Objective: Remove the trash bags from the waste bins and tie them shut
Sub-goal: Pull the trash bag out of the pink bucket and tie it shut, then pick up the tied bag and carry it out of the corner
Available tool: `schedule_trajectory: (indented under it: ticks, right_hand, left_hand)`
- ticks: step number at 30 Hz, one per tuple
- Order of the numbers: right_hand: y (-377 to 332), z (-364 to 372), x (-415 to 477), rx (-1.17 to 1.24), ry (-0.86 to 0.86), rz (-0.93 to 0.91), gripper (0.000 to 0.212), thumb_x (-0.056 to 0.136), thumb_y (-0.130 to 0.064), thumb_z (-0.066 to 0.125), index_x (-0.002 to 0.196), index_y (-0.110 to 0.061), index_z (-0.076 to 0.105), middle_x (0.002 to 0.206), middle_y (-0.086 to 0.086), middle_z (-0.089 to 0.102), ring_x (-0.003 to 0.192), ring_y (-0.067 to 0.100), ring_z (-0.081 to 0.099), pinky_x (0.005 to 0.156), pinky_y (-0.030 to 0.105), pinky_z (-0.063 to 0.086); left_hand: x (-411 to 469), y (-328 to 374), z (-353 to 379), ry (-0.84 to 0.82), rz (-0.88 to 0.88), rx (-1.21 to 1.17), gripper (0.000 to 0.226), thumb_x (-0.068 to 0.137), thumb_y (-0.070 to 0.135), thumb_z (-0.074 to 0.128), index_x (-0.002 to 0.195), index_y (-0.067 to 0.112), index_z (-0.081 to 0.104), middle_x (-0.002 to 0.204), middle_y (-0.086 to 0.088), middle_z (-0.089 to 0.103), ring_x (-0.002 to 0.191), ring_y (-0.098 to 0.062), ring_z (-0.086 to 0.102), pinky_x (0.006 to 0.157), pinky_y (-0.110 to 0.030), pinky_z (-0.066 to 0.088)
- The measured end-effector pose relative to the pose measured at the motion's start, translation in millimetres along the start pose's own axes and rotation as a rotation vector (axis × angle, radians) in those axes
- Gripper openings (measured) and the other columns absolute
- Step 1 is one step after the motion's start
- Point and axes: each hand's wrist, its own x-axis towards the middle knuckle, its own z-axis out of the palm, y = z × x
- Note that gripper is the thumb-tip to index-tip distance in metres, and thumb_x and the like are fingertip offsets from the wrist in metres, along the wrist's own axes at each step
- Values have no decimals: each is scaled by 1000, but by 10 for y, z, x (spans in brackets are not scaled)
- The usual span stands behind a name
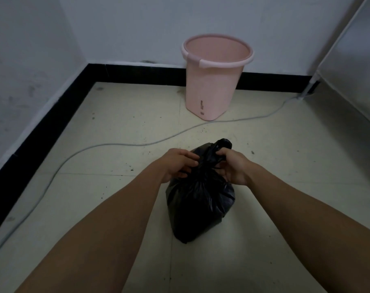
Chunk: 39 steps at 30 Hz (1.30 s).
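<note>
Although the scene is dimly lit, a pale tiled floor [120, 127] can be made out, bounded by white walls and a black skirting band [52, 123]. At the right edge a grey metal-faced unit [349, 66] is cut off by the frame, so its kind cannot be told. A pink waste bin [213, 85] is stood against the far wall; its bottom is hidden from this angle. Well in front of it, a filled black trash bag [198, 204] is set on the floor between two bare forearms. Its gathered neck is gripped by the curled fingers of the left hand [177, 163], and a twisted end is pinched by the right hand [232, 168]; any knot is hidden by the fingers. A thin grey cable [116, 144] is laid across the floor between bin and bag, with its near end cut off at the lower left.
</note>
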Motion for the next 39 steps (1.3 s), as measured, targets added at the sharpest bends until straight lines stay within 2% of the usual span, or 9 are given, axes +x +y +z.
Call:
schedule_trajectory:
  ticks: [6,13,15,17,22,24,27,32,39]
  right_hand:
    - [-24,17,1,1,76,-42,31,96,-34,47,113,-11,58,95,6,65,78,20,64,61,30,48]
    - [-136,-93,-15,112,332,-225,18,98,-21,45,94,-10,57,72,7,62,61,19,60,50,25,47]
    - [-97,-169,0,107,396,-229,18,98,-20,43,94,-9,58,69,5,61,60,18,60,53,26,44]
    - [-44,-180,12,99,379,-222,18,97,-20,45,92,-9,59,71,5,62,62,18,61,55,27,44]
    - [-117,-241,28,176,226,-194,10,92,-19,54,88,-15,62,78,3,64,71,18,65,60,29,47]
    - [-188,-289,66,259,211,-213,6,91,-16,56,90,-17,62,84,2,65,73,17,63,60,28,46]
    - [-256,-249,170,350,160,-208,10,92,-15,53,87,-18,60,85,-1,63,70,16,57,59,27,43]
    - [-310,-85,278,374,112,-217,11,90,-15,52,83,-17,60,78,-3,61,74,17,59,71,29,49]
    - [86,91,-135,255,292,-26,19,90,-10,52,73,-17,56,67,-2,60,60,13,60,58,26,46]
  left_hand:
    - [-10,119,-43,80,20,21,15,76,-7,65,79,7,69,62,-8,59,55,-17,51,54,-24,48]
    - [-43,292,-255,138,116,133,18,76,-12,66,73,6,67,61,-8,62,58,-19,58,60,-27,54]
    - [-44,194,-374,185,99,136,21,76,-13,66,70,7,66,53,-3,64,57,-19,58,51,-22,54]
    - [-60,102,-458,214,76,141,22,77,-13,65,70,7,66,52,-2,64,56,-16,58,46,-19,51]
    - [-62,-103,-652,181,-45,-26,16,83,3,64,97,12,67,86,-5,68,81,-19,63,75,-32,51]
    - [-12,-221,-726,274,-100,-109,12,85,9,63,97,11,65,90,-7,68,81,-21,64,77,-34,52]
    - [102,-407,-751,456,-157,-68,7,84,11,63,90,6,62,84,-13,64,68,-22,60,66,-31,50]
    - [302,-606,-654,526,-161,-23,7,86,11,61,80,8,59,74,-12,61,59,-21,56,57,-27,45]
    - [-292,-1059,-332,384,-386,173,12,79,14,66,68,16,62,70,-16,68,62,-25,62,67,-32,51]
